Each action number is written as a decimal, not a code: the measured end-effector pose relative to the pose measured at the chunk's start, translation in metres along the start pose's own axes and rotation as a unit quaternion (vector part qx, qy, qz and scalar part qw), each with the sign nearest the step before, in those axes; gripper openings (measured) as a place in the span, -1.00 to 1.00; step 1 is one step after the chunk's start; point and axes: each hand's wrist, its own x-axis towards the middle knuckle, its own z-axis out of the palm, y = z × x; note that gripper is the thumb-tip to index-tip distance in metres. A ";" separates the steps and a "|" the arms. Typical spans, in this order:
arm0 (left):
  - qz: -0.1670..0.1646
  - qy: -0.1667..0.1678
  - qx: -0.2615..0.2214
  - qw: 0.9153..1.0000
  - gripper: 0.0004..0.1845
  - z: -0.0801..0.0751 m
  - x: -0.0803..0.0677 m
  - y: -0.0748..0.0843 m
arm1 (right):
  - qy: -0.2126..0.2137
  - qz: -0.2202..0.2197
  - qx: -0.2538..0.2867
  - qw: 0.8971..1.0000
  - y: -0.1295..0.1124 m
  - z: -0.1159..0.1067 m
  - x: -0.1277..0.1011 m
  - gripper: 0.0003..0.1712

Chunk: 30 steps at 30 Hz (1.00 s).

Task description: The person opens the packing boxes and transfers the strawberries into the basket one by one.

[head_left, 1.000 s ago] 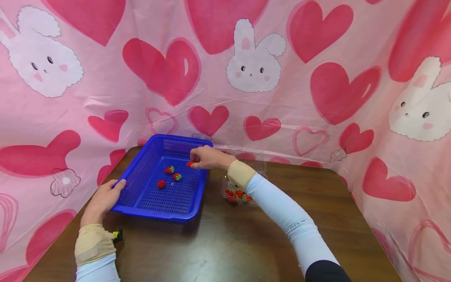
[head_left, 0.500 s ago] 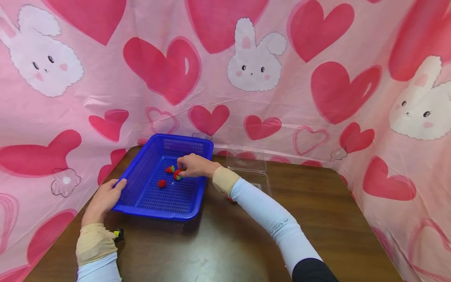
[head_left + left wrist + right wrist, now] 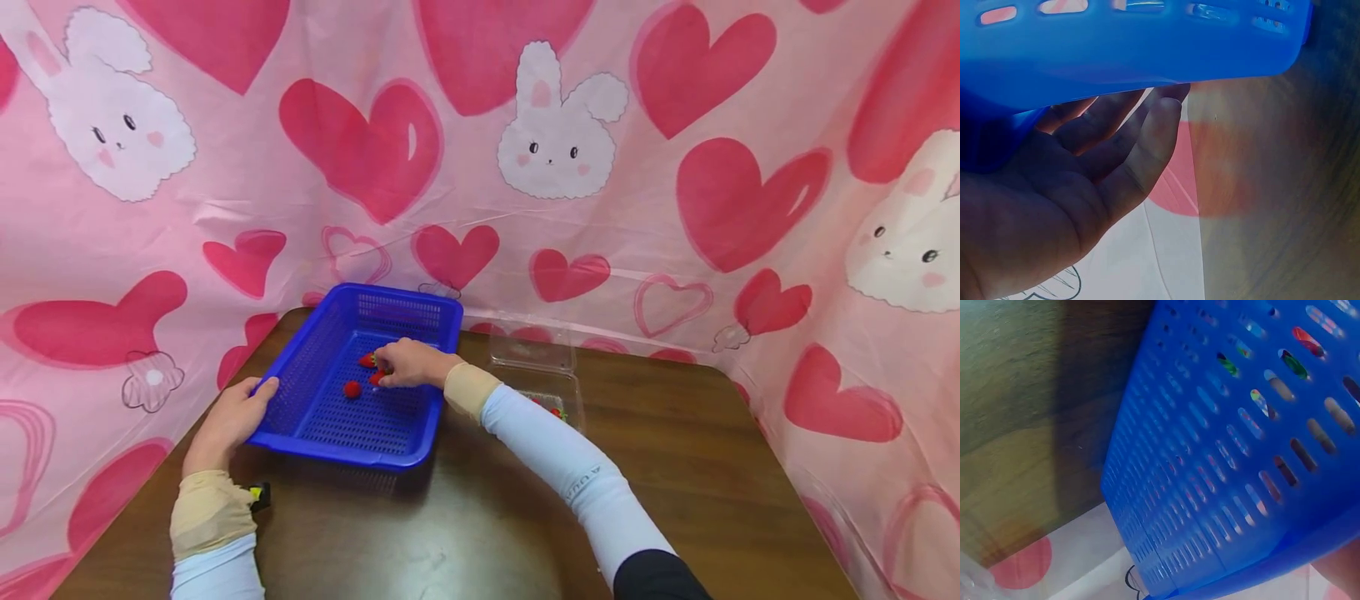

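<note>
A blue plastic basket (image 3: 347, 454) with slotted walls stands tilted towards the left on the table. My left hand (image 3: 234, 417) grips its left rim, thumb on top; in the left wrist view the fingers (image 3: 1132, 162) lie beneath the basket edge. Inside the basket my right hand (image 3: 414, 364) reaches low with curled fingers among the strawberries. One strawberry (image 3: 352, 389) lies in front of it; another strawberry (image 3: 367, 360) and a third strawberry (image 3: 377, 378) are at the fingertips. Whether the fingers pinch one is hidden. Red and green show through the slots in the right wrist view.
Right of the basket, partly behind my right forearm, a clear plastic box (image 3: 573, 398) holds several strawberries, its transparent lid (image 3: 532, 350) folded back. A small black and yellow object (image 3: 259, 497) is at my left wrist. Pink heart-patterned cloth (image 3: 465, 183) surrounds the wooden table (image 3: 675, 467).
My right hand has moved left and down into the basket with a strawberry, reaching the ones lying there. My left hand keeps its grip on the rim. The head view has shifted slightly.
</note>
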 end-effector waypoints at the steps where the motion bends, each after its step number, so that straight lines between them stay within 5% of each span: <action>1: 0.002 0.000 0.001 1.000 -0.26 0.000 0.000 0.001 | 0.005 0.002 0.002 1.000 0.000 0.000 0.001 -0.79; 30: -0.027 -0.017 -0.016 0.999 -0.22 0.002 0.000 -0.002 | -0.018 -0.019 -0.110 0.994 -0.009 0.031 0.015 -0.77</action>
